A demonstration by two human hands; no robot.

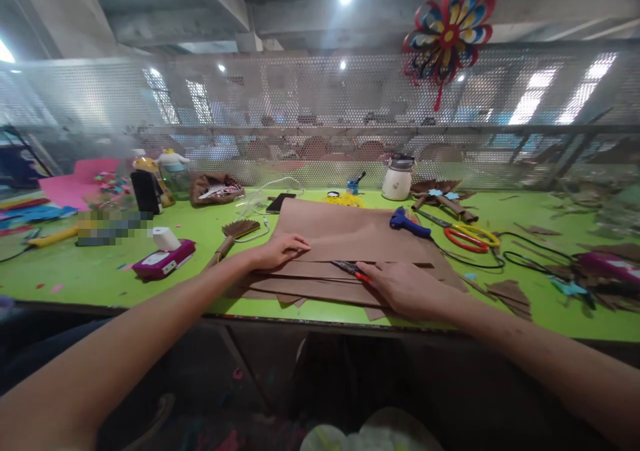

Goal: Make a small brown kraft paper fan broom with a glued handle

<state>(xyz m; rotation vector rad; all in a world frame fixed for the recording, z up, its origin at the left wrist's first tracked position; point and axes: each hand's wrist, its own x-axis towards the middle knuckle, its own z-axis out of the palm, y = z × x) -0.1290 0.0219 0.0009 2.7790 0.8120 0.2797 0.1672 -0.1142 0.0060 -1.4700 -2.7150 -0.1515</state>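
Observation:
A large sheet of brown kraft paper (340, 227) lies in front of me, with more brown sheets layered under its near edge. My left hand (281, 249) rests on the left part of the top sheet, its fingers stretched out and pressing lightly. My right hand (400, 284) is closed around a dark-bladed tool with a red-orange handle (361, 275). The tool's tip points left along the near edge of the top sheet; my fingers hide most of its handle. A blue glue gun (407, 223) lies on the sheet's right side.
Scissors with red and yellow handles (467, 237) and a black cable lie at the right. At the left are a purple power strip (164, 259) and a twisted brown paper piece (235, 232). A white jar (398, 179) stands before the perforated metal screen (310, 97).

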